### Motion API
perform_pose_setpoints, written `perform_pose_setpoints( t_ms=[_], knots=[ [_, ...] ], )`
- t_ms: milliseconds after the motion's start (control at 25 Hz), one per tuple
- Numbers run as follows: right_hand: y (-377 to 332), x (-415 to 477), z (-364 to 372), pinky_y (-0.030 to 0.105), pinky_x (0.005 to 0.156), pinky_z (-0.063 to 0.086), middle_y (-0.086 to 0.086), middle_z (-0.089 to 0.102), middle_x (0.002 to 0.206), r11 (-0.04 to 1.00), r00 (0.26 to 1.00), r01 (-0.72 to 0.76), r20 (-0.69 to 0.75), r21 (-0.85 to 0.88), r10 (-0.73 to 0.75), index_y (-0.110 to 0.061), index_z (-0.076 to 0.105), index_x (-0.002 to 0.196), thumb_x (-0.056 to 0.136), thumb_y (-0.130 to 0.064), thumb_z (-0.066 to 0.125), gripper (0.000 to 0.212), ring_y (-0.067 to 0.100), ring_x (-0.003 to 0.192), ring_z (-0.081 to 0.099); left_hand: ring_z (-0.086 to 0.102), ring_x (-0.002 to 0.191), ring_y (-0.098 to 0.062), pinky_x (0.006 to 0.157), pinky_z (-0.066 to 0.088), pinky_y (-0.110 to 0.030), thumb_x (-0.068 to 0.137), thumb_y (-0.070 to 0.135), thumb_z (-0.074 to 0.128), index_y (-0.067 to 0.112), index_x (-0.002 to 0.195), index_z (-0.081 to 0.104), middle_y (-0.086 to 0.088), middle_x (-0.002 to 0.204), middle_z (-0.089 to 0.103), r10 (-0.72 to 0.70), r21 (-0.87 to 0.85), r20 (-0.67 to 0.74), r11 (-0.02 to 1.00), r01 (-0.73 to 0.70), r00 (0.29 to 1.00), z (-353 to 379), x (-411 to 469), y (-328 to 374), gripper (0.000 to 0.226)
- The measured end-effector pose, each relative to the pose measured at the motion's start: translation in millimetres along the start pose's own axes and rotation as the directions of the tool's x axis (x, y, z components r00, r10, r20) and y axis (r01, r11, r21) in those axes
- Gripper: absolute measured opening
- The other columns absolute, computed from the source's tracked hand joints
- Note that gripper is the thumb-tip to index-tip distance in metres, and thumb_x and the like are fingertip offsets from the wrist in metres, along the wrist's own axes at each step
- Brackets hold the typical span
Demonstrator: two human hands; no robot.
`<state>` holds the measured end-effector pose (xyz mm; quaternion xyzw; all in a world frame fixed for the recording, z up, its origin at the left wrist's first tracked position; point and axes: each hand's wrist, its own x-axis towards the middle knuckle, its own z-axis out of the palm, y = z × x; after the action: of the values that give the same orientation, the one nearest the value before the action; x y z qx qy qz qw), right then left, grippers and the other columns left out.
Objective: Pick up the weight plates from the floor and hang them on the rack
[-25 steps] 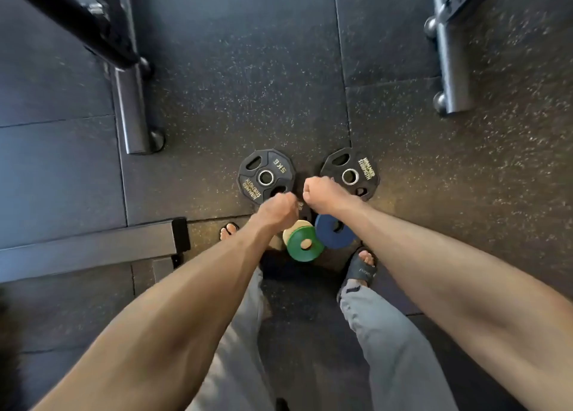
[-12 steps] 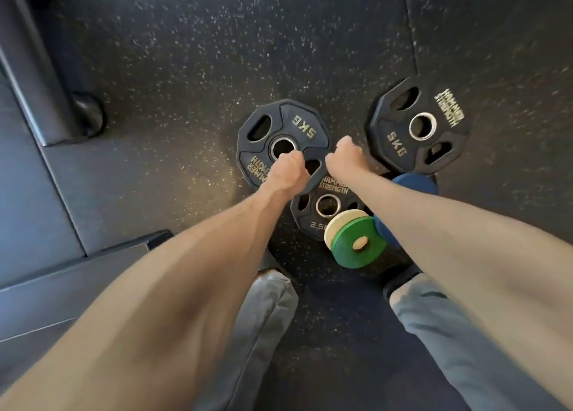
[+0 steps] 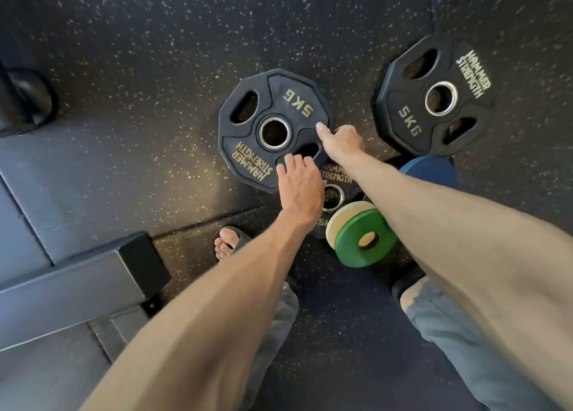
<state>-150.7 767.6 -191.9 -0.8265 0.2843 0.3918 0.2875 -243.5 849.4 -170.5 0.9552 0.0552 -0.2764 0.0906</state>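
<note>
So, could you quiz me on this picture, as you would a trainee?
1. What is printed on the left plate, which the left hand and the right hand reach for? A) 5KG B) 10KG C) 20KG
2. True or false: a hand grips the green disc.
3. Fill in: counting the right plate, ___ black plates marked 5KG lie on the floor.
Key: 1 A; 2 false; 3 two.
</note>
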Motion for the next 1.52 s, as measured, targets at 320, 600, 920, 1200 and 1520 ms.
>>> perform_pose_setpoints(
  t_ms=[320,600,920,1200,1520],
  knots=[
    [2.4,-34.5,4.9,0.041,0.096,0.043,0.021,0.056,0.135,0.997,0.997,0.072,-0.01,0.018,-0.072,0.0,0.048,0.134,0.098,-0.056,0.045,0.067,0.037,0.123,0.054,0.05,0.109,-0.027,0.094,0.036,-0.043,0.091,0.031,0.06,0.017,0.112,0.056,-0.006,0.114,0.061,-0.155,-0.069,0.008,0.986,0.155,0.988,-14.7,1.1,1.2,0.025],
    [-9.7,-79.2,-3.9,0.041,0.093,0.043,0.024,0.064,0.122,0.992,0.993,0.109,0.049,0.058,-0.112,0.0,0.063,0.118,0.101,-0.041,0.029,0.056,0.036,0.115,0.058,0.048,0.105,-0.025,0.09,0.038,-0.047,0.074,0.052,0.069,0.022,0.1,0.056,0.0,0.092,0.071,-0.113,-0.041,0.049,0.992,0.115,0.992,-62.6,-18.1,-43.8,0.042],
    [-19.3,-122.4,-38.8,0.044,0.096,0.048,0.016,0.02,0.156,0.777,0.869,0.47,0.063,-0.418,-0.491,-0.027,-0.005,0.157,0.089,-0.015,0.068,0.101,0.034,0.132,0.041,0.05,0.108,-0.027,0.093,0.037,-0.047,0.086,0.032,0.063,0.022,0.105,0.067,-0.007,0.099,0.065,-0.069,-0.022,0.006,0.997,0.069,0.998,-191.0,10.1,-83.7,0.021],
    [-54.8,-210.1,-133.2,0.043,0.108,0.039,0.013,0.04,0.15,0.787,0.823,0.565,0.096,-0.248,-0.56,-0.021,0.031,0.151,0.083,-0.013,0.076,0.082,0.032,0.137,0.04,0.05,0.101,-0.022,0.084,0.038,-0.04,0.085,0.022,0.061,0.026,0.102,0.068,0.0,0.091,0.065,0.033,-0.073,0.071,0.997,-0.027,0.997,-297.0,-100.0,-32.5,0.019],
    [-96.8,-412.9,-284.4,0.037,0.077,0.045,0.013,0.061,0.102,0.569,0.654,0.756,0.336,-0.324,-0.678,-0.013,0.053,0.106,0.081,-0.021,0.078,0.036,0.032,0.095,0.06,0.053,0.103,-0.024,0.09,0.045,-0.041,0.081,0.032,0.065,0.029,0.105,0.071,-0.002,0.088,0.06,-0.061,-0.271,0.068,0.96,0.077,0.996,-474.3,-266.8,4.2,0.025]
  ],
)
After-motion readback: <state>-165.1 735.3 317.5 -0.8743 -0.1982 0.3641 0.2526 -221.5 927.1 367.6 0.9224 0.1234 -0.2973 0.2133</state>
